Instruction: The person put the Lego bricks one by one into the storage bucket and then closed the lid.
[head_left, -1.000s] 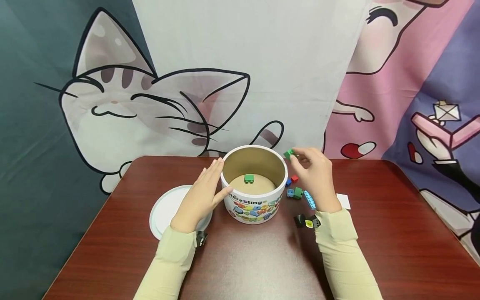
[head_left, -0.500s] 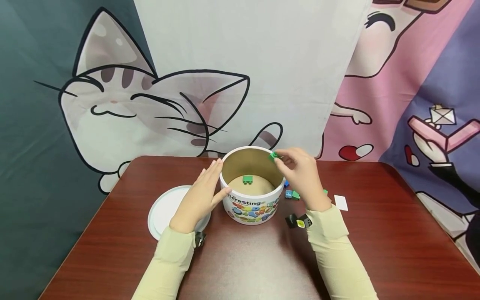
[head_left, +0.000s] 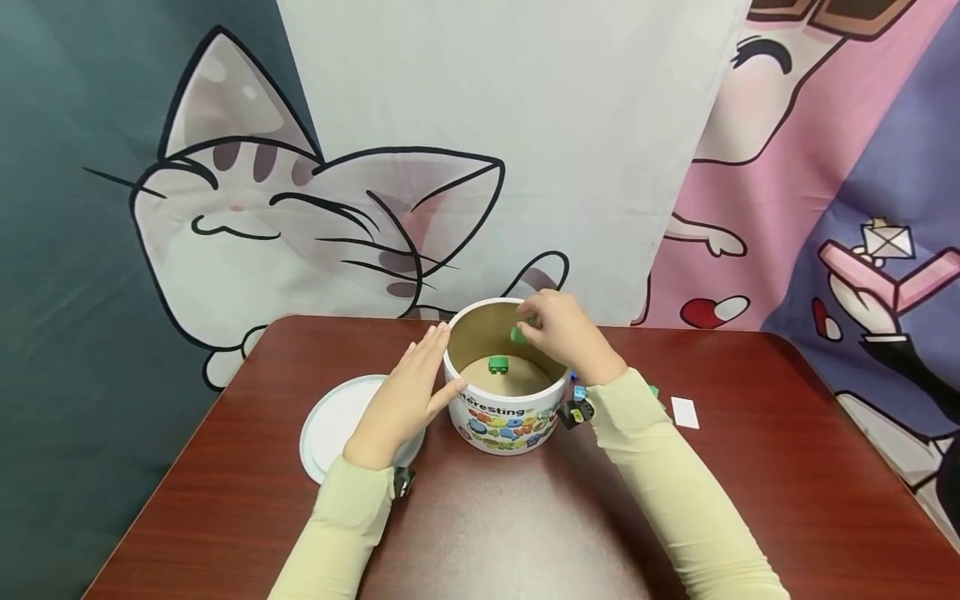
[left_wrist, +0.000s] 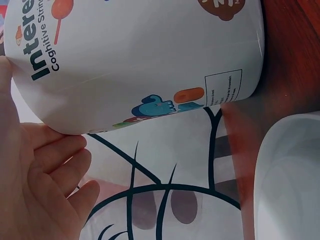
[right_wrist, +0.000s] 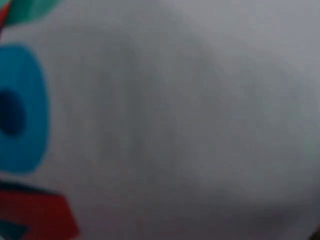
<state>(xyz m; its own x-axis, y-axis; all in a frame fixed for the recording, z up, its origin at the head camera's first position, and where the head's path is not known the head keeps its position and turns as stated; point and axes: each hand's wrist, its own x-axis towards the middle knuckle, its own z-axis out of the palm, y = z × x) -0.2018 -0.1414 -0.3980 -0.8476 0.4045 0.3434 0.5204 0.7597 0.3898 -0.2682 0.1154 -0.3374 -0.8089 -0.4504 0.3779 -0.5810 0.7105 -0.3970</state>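
A round white tub (head_left: 501, 422) with colourful printing stands upright on the table. One green toy brick (head_left: 498, 364) lies on its floor. My right hand (head_left: 564, 331) reaches over the tub's right rim and pinches a second green toy brick (head_left: 517, 335) inside the opening; the fingers partly cover that brick. My left hand (head_left: 405, 390) rests against the tub's left side with straight fingers, the thumb near the front rim. In the left wrist view the fingers (left_wrist: 62, 155) touch the tub's wall (left_wrist: 150, 60). Only the printed tub wall (right_wrist: 175, 120) fills the right wrist view, blurred.
A white lid (head_left: 333, 421) lies left of the tub, partly under my left forearm. Blue bricks (head_left: 580, 392) show beside the tub, with green (head_left: 655, 391) peeking out past the right sleeve. Farther right lies a small white card (head_left: 685, 412). A printed cloth hangs behind the table.
My right hand has carried the green brick leftward, from right of the tub over its rim and into the opening. The left hand has stayed at the tub's side.
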